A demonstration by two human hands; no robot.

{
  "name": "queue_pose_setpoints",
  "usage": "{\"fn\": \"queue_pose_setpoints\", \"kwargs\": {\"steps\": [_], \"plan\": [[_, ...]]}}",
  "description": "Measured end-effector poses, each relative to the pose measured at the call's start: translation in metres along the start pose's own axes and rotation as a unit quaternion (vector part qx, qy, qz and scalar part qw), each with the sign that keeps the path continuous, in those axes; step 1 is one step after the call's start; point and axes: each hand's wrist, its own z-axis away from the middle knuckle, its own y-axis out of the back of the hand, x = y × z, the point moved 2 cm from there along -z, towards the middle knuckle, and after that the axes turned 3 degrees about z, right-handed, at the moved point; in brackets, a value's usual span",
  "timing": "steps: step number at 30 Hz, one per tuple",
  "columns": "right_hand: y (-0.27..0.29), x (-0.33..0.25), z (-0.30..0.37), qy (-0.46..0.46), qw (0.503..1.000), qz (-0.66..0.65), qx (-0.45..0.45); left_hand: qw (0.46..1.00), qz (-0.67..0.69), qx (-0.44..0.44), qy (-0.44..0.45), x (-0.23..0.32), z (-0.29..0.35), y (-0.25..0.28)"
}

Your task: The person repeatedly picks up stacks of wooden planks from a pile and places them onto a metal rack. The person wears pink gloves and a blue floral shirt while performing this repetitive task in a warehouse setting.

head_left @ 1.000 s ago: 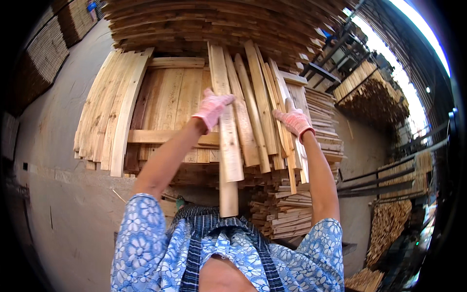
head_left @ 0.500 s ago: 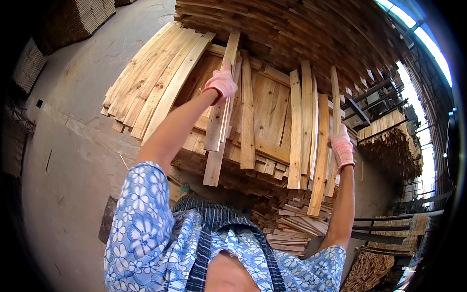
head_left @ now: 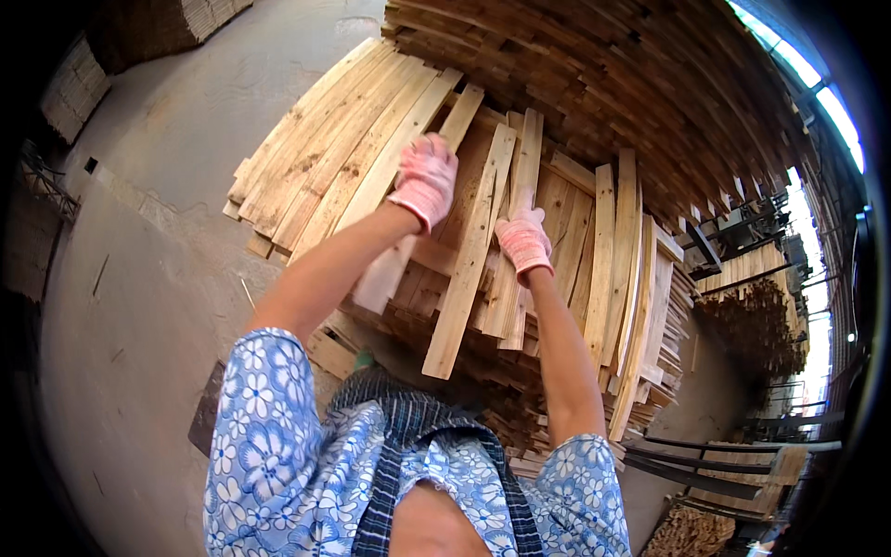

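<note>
Clock positions are taken about the centre of the view. The left board (head_left: 382, 276) slants from 12 toward 8 o'clock; the left hand (head_left: 427, 181), gloved, curls its fingers over its upper part, probably to govern the whole length, although blur conceals how firmly. At 2 o'clock the right hand (head_left: 525, 243) rests upon the right board (head_left: 526, 158), perhaps to steady it; whether its fingers grip or merely press cannot be told. Between the hands, the middle board (head_left: 469, 265) lies aslant. A crossbar (head_left: 573, 173) at 1 o'clock lies across the lower boards (head_left: 568, 218), presumably as a spacer between layers. At 11 o'clock, a row (head_left: 343, 153) of boards lies side by side, likely for compactness; at 3 o'clock are looser boards (head_left: 613, 265). Beyond, at 1 o'clock, rises a dark stack (head_left: 594, 84).
</note>
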Motion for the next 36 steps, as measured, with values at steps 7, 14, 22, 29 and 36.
{"fn": "queue_pose_setpoints", "kwargs": {"steps": [7, 14, 22, 29, 36], "plan": [[0.03, 0.057, -0.009, 0.155, 0.938, -0.309, 0.035, 0.979, 0.197, 0.042, -0.029, 0.012, -0.01, 0.028], [0.146, 0.119, 0.078, 0.048, 0.953, -0.298, 0.015, 0.943, 0.289, -0.162, 0.014, 0.126, 0.023, 0.031], [0.14, 0.36, 0.05, 0.146, 0.954, 0.127, 0.228, 0.81, 0.553, -0.187, 0.055, 0.163, -0.005, 0.132], [0.114, 0.33, 0.048, -0.139, 0.983, 0.054, 0.11, 0.76, 0.625, -0.174, 0.039, 0.319, -0.037, 0.05], [0.125, 0.315, 0.097, -0.127, 0.988, 0.084, -0.011, 0.912, 0.322, -0.189, -0.168, 0.31, -0.065, 0.027]]}}
